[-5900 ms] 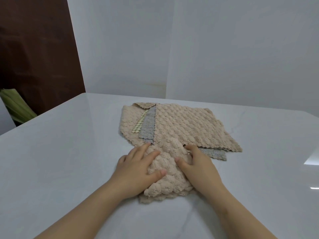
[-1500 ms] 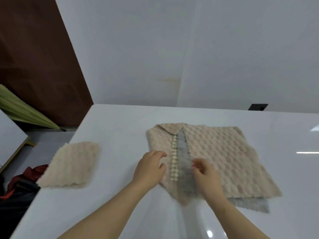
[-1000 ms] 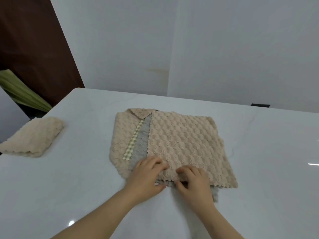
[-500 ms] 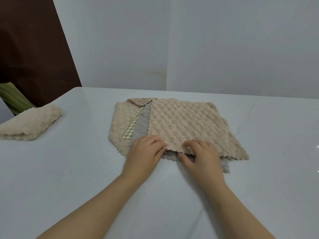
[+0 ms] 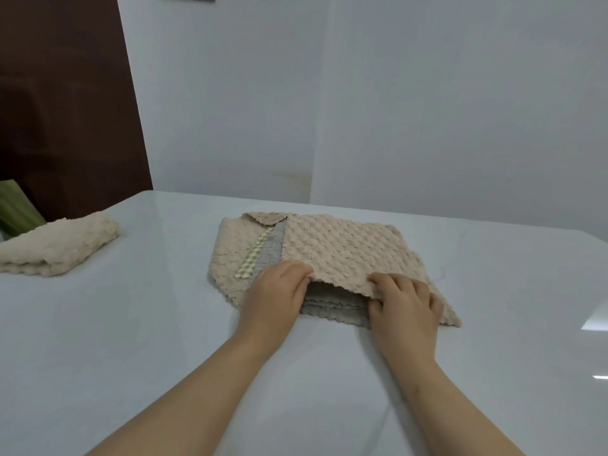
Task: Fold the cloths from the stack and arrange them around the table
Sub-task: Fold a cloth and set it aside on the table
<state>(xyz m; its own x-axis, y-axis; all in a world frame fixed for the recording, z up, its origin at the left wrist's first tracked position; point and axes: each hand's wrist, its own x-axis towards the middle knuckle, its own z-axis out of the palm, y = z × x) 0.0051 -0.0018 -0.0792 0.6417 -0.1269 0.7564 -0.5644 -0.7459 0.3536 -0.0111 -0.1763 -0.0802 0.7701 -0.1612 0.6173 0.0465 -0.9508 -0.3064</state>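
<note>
A stack of bubble-textured cloths lies mid-table. Its top beige cloth [image 5: 342, 248] has its near edge raised off the grey cloth [image 5: 332, 307] beneath. My left hand [image 5: 276, 297] pinches that raised edge at its left end. My right hand [image 5: 404, 307] pinches it further right. Another beige cloth [image 5: 230, 258] with a checked ribbon [image 5: 253, 255] shows on the stack's left side. A folded beige cloth [image 5: 62, 248] sits apart at the table's left edge.
The glossy white table [image 5: 131, 340] runs to a white wall behind. A dark brown panel [image 5: 65, 103] and a green object [image 5: 16, 209] stand beyond the table's left edge.
Both hands have gripped the top beige cloth's near edge and lifted it slightly, exposing more of the grey cloth below. The folded cloth on the left has stayed put.
</note>
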